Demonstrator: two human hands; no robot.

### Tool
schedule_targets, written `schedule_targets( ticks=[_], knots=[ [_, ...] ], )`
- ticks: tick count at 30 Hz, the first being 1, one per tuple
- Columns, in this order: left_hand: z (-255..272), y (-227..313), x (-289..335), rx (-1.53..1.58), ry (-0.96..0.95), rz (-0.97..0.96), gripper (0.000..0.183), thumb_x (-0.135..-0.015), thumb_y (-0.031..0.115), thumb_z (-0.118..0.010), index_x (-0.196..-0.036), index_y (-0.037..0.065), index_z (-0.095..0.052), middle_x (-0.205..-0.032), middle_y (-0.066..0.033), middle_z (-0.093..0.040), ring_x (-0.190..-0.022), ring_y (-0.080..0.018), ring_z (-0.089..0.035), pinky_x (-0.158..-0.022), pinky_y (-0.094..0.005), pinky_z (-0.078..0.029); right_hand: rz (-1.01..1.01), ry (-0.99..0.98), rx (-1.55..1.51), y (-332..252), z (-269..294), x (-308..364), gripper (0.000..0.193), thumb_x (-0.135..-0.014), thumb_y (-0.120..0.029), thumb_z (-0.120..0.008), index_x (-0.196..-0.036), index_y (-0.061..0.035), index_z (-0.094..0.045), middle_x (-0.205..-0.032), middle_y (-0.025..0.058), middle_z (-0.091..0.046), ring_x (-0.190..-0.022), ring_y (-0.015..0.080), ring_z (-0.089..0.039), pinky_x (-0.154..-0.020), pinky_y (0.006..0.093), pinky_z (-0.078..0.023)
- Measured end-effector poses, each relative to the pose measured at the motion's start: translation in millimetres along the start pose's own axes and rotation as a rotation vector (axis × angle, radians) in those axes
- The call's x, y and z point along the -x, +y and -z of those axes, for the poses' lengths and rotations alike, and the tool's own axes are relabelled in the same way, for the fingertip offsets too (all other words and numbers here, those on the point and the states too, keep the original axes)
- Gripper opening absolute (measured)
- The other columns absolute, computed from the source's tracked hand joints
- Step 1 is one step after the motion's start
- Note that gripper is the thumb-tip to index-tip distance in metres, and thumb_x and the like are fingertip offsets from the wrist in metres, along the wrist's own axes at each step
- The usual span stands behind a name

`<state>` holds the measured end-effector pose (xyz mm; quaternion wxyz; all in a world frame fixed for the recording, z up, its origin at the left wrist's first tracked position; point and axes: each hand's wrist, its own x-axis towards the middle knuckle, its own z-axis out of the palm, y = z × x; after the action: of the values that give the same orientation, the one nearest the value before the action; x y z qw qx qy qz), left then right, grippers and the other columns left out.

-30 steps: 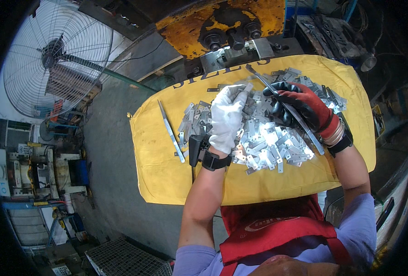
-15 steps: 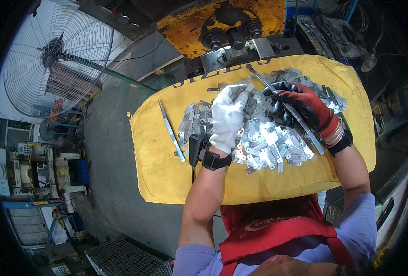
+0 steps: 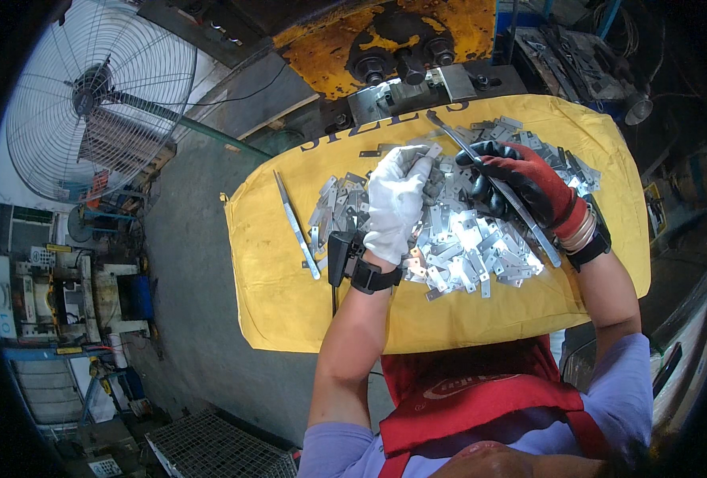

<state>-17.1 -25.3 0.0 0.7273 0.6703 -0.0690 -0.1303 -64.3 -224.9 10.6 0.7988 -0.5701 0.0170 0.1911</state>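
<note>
My left hand [image 3: 396, 195], in a white glove, is closed with a small metal strip [image 3: 434, 150] pinched between thumb and fingers. Wrapped in a red and black glove, my right hand [image 3: 521, 171] grips long metal tweezers [image 3: 538, 237] slanting across the palm. Their tip reaches up and left, past the strip in my left hand, with a gap between. Under both hands spreads a heap of flat metal strips [image 3: 469, 251] with small holes. The heap rests on a yellow cloth-like cover [image 3: 278, 311]. Another pair of tweezers [image 3: 296, 225] lies left of the heap.
Just beyond the cover stands a worn yellow machine part [image 3: 322, 52] with large bolts, above a metal die block [image 3: 405, 94]. A big caged fan [image 3: 95, 95] is at the far left. A wire crate [image 3: 218, 446] sits on the floor at lower left. Tools lie on a bench [image 3: 560, 64] at far right.
</note>
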Motion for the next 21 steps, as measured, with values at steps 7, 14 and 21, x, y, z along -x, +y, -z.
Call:
schedule_targets(
  ticks=[7,14,21],
  knots=[
    [0,1,1,-0.028,-0.008,-0.009,0.016,-0.088,0.008,-0.053,-0.101,-0.001,-0.059,-0.08,-0.006,-0.065,-0.058,-0.0059,-0.057,-0.048,-0.0174,-0.044,-0.042,0.032,-0.08,-6,-6,2,0.03,-0.09,-0.026,-0.052,-0.11,-0.004,-0.056,-0.071,0.0058,-0.062,-0.054,0.0086,-0.059,-0.047,0.0186,-0.047],
    [6,2,-6,0.124,0.027,-0.014,0.016,-0.088,0.008,-0.055,-0.1,0.0,-0.059,-0.084,-0.0072,-0.066,-0.061,-0.0079,-0.06,-0.05,-0.0183,-0.045,-0.019,0.037,-0.007,-8,-7,4,0.027,-0.091,-0.024,-0.05,-0.109,-0.0052,-0.057,-0.073,0.0063,-0.063,-0.054,0.0095,-0.059,-0.046,0.0198,-0.046],
    [25,5,-9,0.225,0.189,-0.109,0.013,-0.088,0.009,-0.056,-0.098,0.0,-0.059,-0.085,-0.0038,-0.065,-0.069,-0.0084,-0.059,-0.059,-0.0201,-0.047,-0.074,-0.006,-0.036,-19,-22,12,0.028,-0.09,-0.02,-0.05,-0.11,-0.0031,-0.056,-0.075,0.0083,-0.063,-0.059,0.0135,-0.061,-0.049,0.0235,-0.049]
  ],
)
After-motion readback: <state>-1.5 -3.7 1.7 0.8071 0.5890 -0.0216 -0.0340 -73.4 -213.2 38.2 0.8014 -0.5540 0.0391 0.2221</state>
